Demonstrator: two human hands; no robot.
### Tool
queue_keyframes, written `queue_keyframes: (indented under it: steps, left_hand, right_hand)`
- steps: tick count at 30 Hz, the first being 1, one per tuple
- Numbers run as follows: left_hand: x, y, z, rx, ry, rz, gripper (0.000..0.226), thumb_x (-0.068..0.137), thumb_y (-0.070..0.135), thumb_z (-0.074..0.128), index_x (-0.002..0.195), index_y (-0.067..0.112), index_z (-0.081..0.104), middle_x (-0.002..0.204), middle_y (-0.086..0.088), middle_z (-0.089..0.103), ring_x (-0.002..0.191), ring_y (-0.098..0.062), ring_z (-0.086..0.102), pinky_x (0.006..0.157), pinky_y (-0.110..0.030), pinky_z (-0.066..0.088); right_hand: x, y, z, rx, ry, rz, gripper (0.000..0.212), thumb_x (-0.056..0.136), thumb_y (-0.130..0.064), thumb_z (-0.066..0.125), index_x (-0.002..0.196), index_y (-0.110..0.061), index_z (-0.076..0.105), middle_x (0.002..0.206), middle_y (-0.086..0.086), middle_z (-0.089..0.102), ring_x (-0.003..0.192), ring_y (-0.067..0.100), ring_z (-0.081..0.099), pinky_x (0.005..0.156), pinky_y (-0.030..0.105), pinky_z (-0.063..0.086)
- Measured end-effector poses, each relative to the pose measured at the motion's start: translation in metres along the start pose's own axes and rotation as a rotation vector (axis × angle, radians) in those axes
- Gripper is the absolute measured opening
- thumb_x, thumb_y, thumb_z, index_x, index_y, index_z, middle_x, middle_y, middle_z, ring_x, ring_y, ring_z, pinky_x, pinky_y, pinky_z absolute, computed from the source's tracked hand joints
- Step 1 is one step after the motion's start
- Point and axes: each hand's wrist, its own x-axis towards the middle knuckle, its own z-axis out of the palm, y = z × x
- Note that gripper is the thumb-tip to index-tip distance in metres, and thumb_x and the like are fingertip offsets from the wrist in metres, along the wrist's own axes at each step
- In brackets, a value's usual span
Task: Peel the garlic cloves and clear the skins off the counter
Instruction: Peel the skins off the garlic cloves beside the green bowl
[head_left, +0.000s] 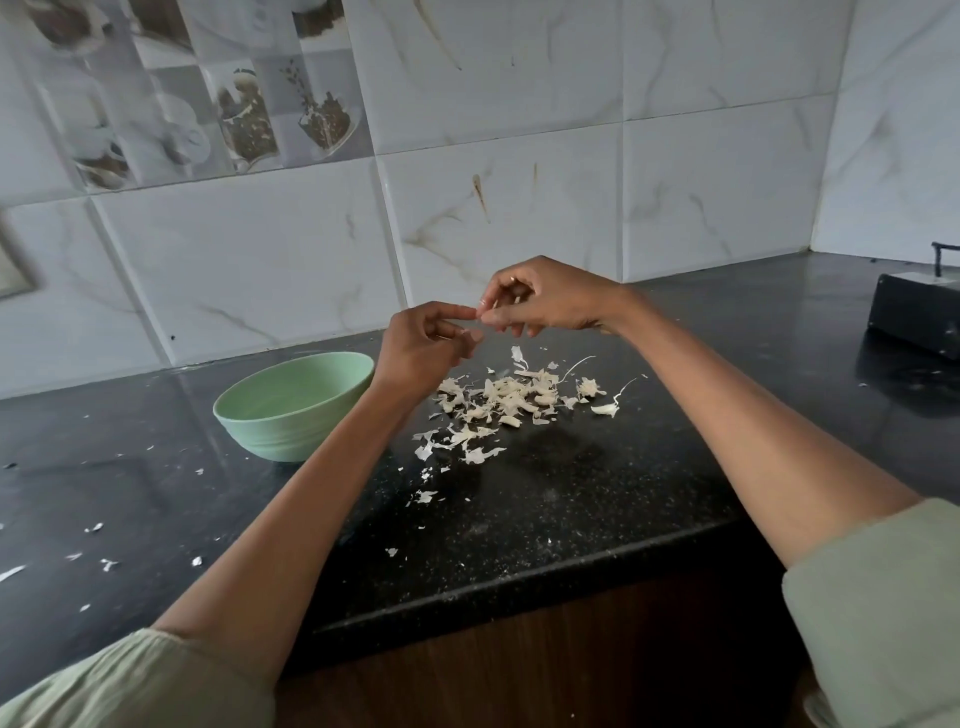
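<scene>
A lot of peeling looks done, but the job is not over. A big pile of garlic skins (498, 400) lies on the black counter (571, 499) in the middle of the frame, with a few fatter bits mixed in that may be cloves; it is hard to tell them from the skins. One piece at the right edge of the pile looks like a garlic clove (607, 409). Small white flakes are spread to the lower left of the frame too. None of the skins have been cleared away yet, so that part is still to do. A green bowl (293, 402) sits just left of the pile, and what is inside it cannot be seen. Both hands are held up above the pile, close together, with their fingertips almost touching. The left hand (431, 348) has its fingers curled, with one finger pointing toward the other hand. The right hand (540, 304) pinches something tiny and pale between thumb and finger, most likely a bit of skin or a small clove, but it is too small to be sure. Whether the left hand holds anything cannot be told. A black box (917, 317) sits at the far right of the frame.
</scene>
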Motion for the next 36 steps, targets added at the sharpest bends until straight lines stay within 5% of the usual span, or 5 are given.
queue_keyframes:
  steps: [8,16,24,31,36]
  left_hand:
    - [-0.008,0.009,0.008,0.121,0.044,0.186,0.054,0.076,0.017,0.096,0.120,0.016,0.064,0.080,0.001,0.075,0.067,-0.001,0.067,0.065,-0.013,0.052]
    - [-0.011,0.012,0.011,0.179,0.083,0.243,0.051,0.072,0.025,0.098,0.112,0.022,0.067,0.077,0.003,0.072,0.068,-0.011,0.069,0.065,-0.031,0.058]
    - [-0.012,0.009,0.012,0.235,0.016,0.220,0.006,0.091,0.006,0.081,0.092,0.011,0.077,0.074,0.001,0.072,0.051,-0.005,0.067,0.052,-0.016,0.048]
    - [-0.010,0.004,0.015,0.299,-0.073,0.201,0.014,0.106,0.019,0.062,0.102,0.018,0.075,0.069,0.002,0.076,0.057,-0.016,0.073,0.066,-0.047,0.065]
    - [-0.011,0.004,0.013,0.371,-0.061,0.228,0.016,0.090,0.016,0.078,0.100,0.028,0.074,0.067,0.011,0.073,0.066,-0.004,0.070,0.077,-0.041,0.062]
  right_hand:
    - [-0.001,0.001,0.006,0.057,-0.117,0.046,0.033,0.096,-0.036,0.075,0.104,-0.003,0.075,0.099,0.013,0.079,0.086,0.016,0.075,0.077,0.025,0.059]
    - [-0.004,0.002,0.001,0.207,-0.107,0.087,0.026,0.095,-0.023,0.078,0.106,0.001,0.076,0.088,0.009,0.076,0.081,0.011,0.073,0.074,0.022,0.058]
    - [-0.001,0.013,-0.004,0.166,-0.152,0.246,0.025,0.099,-0.030,0.072,0.101,-0.005,0.074,0.078,0.002,0.071,0.068,0.009,0.061,0.067,0.019,0.052]
    - [-0.002,0.020,-0.012,0.222,-0.160,0.319,0.024,0.096,-0.027,0.075,0.104,-0.005,0.076,0.092,0.010,0.076,0.079,0.011,0.068,0.071,0.021,0.058]
    - [-0.004,0.032,-0.015,0.088,-0.127,0.434,0.021,0.101,-0.011,0.067,0.113,0.004,0.074,0.105,0.023,0.078,0.078,0.017,0.073,0.072,0.022,0.062]
